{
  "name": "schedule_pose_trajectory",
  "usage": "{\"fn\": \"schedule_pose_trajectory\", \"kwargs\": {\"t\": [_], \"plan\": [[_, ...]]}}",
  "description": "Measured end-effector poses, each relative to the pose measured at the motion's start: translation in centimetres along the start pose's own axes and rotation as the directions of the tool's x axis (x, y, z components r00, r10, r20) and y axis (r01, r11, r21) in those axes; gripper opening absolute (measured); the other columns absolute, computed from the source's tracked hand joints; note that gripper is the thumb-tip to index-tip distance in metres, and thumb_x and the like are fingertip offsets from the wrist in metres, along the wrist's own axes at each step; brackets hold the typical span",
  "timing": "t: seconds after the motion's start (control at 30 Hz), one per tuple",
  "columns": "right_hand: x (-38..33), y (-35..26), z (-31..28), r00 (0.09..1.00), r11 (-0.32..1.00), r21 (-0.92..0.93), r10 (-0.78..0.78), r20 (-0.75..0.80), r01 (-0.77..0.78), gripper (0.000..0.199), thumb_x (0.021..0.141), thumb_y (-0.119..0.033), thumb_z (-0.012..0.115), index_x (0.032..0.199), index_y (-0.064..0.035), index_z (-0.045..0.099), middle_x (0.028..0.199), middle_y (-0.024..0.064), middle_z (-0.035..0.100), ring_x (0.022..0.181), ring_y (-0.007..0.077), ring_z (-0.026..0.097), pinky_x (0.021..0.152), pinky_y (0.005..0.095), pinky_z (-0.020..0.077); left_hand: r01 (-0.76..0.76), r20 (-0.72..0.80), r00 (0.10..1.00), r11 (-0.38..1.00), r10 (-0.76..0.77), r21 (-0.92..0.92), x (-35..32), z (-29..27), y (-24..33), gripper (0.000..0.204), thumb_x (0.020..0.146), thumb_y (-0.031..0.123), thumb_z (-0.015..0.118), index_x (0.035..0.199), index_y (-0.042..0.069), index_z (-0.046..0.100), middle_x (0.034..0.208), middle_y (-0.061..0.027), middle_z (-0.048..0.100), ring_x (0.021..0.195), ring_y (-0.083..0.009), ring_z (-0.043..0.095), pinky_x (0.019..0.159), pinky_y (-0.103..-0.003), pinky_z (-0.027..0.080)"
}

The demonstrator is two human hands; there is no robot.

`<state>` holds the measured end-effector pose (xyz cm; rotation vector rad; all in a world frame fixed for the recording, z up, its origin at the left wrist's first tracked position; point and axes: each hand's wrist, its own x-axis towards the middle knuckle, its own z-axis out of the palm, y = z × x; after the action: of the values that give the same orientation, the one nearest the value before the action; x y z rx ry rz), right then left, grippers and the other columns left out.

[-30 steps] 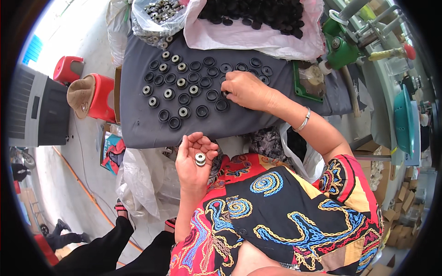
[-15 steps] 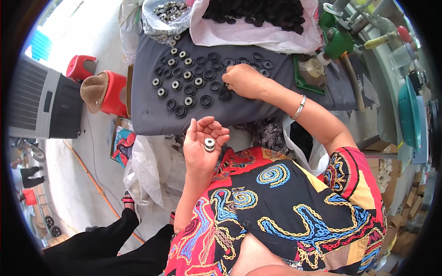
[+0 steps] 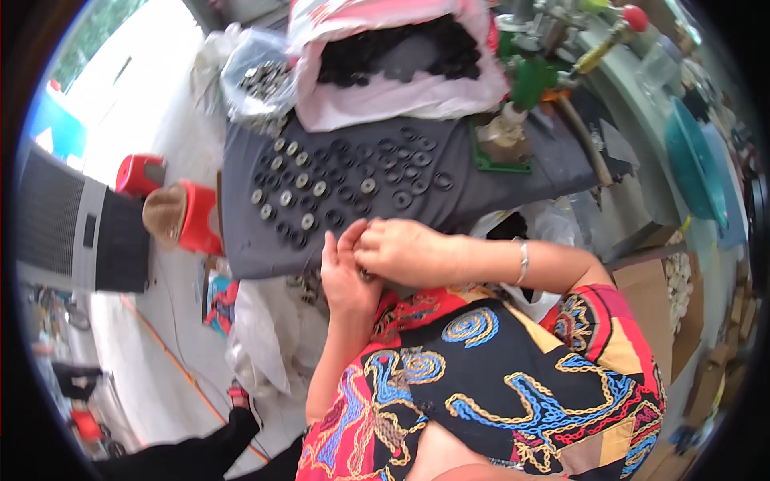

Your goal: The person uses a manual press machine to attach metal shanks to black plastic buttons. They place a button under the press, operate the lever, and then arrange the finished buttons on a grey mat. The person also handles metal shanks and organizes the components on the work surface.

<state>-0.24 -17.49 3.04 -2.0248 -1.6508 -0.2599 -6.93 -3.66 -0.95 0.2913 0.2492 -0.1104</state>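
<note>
My left hand point(image 3: 346, 280) is palm up before the near table edge, cupping small metal bearings point(image 3: 366, 275), which are mostly covered now. Over that palm lies my right hand point(image 3: 405, 252), its fingers bent and pressed together at the bearings; whether they grip one is hidden. Beyond both hands, black rings point(image 3: 402, 199) are spread over the grey cloth-covered table point(image 3: 473, 196). Several of them, mainly toward the left, have a metal bearing point(image 3: 368, 186) seated in the middle.
At the back stand a white sack point(image 3: 309, 104) of black parts and a clear bag point(image 3: 233, 76) of metal pieces. A green hand press point(image 3: 533, 84) with a green base frame point(image 3: 504, 166) is at the right. Red stools point(image 3: 200, 216) stand left of the table.
My right hand has come back from the rings on the table to my left palm, covering the bearings that lay there in view. The view has shifted, so the table appears lower.
</note>
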Motion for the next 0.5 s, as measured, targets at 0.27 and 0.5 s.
{"fn": "schedule_pose_trajectory", "kwargs": {"t": [0.27, 0.5], "plan": [[-3.1, 0.6, -0.5, 0.985, 0.985, -0.101, 0.151, 0.082, -0.143, 0.011, 0.071, -0.015, 0.064, 0.070, -0.0037, 0.067, 0.079, 0.0106, 0.064, 0.086, 0.0283, 0.063, 0.072, 0.0388, 0.0505, 0.214, 0.057, 0.975, 0.976, -0.215, 0.033, 3.7, -1.9, -1.3, 0.053, 0.099, 0.045, 0.039, 0.117, -0.001, 0.059, 0.120, -0.0158, 0.062, 0.116, -0.0326, 0.056, 0.099, -0.048, 0.045], [-4.6, 1.8, -0.6, 0.993, 0.985, -0.136, 0.098, -0.062, -0.106, 0.010, 0.070, -0.014, 0.066, 0.071, -0.0035, 0.067, 0.083, 0.0108, 0.063, 0.084, 0.0266, 0.062, 0.072, 0.0379, 0.0506, 0.226, -0.100, 0.972, 0.964, -0.214, 0.139, 5.0, 0.0, -2.6, 0.045, 0.098, 0.042, 0.044, 0.108, 0.002, 0.062, 0.103, -0.0091, 0.067, 0.097, -0.0241, 0.065, 0.085, -0.042, 0.050]]}}
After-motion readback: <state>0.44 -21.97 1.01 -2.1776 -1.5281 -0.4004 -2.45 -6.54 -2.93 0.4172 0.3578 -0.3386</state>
